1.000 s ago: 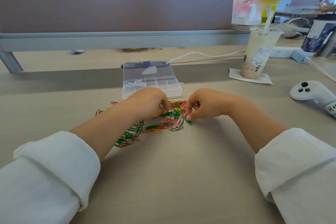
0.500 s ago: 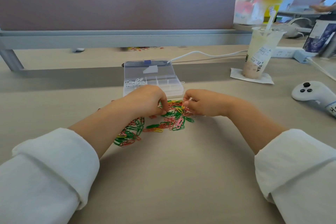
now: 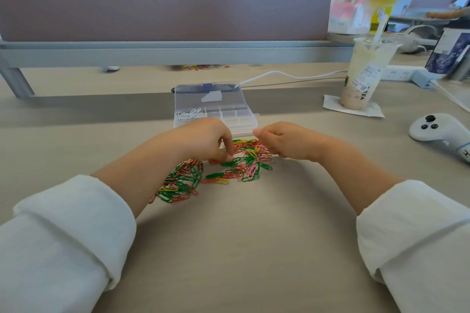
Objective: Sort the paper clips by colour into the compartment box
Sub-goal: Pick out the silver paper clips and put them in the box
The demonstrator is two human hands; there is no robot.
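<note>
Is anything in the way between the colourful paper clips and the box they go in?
Nothing visible is. The compartment box lies open right behind the paper clip pile, lid folded back. The left hand and right hand are at the pile, close to the box's front edge, so the way in looks free.

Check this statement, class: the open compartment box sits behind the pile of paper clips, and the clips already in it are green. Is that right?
No. The head view shows white clips in the compartment box, not green ones. The box is open and does sit behind the pile.
</note>
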